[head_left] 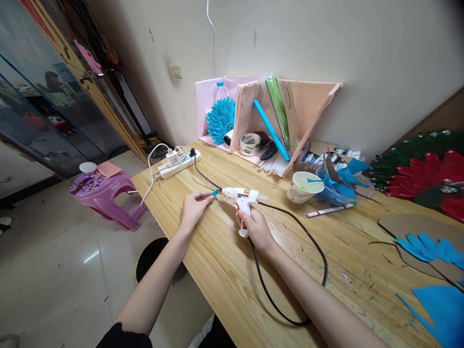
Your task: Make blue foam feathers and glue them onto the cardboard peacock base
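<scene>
My right hand [255,226] is wrapped round the handle of a white hot glue gun [244,200], whose nozzle points left. A clear glue stick [263,197] pokes out of its back end. Between the fingertips of my left hand [195,208] is a small blue paper piece [215,192], just left of the nozzle; I cannot tell whether the two touch. The gun's black cord [322,246] loops over the table on the right.
A white power strip [180,166] lies at the table's back left edge. Behind are pink and peach boxes with a blue flower [221,121] and tape roll [250,143]. To the right stand a paper cup [303,187], a marker [330,210] and blue scraps [442,309].
</scene>
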Tool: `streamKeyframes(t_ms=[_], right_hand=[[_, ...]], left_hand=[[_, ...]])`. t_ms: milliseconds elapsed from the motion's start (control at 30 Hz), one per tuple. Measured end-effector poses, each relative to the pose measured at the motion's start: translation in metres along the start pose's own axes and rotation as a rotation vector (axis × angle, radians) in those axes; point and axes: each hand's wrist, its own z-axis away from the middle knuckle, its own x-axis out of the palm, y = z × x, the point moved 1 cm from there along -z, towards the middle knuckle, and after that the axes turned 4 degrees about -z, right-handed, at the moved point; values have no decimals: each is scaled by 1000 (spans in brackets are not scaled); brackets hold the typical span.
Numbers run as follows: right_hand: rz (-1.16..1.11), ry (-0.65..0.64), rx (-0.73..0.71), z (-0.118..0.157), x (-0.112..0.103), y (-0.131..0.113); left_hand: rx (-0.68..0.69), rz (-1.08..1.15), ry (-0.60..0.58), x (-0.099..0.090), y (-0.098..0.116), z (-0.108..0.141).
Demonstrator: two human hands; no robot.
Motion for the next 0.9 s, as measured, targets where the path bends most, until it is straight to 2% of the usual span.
streamKeyframes(t_ms=[900], right_hand=[[90,28,-7,1,0,-3]], left_hand=[[0,4,-3,1,0,0]])
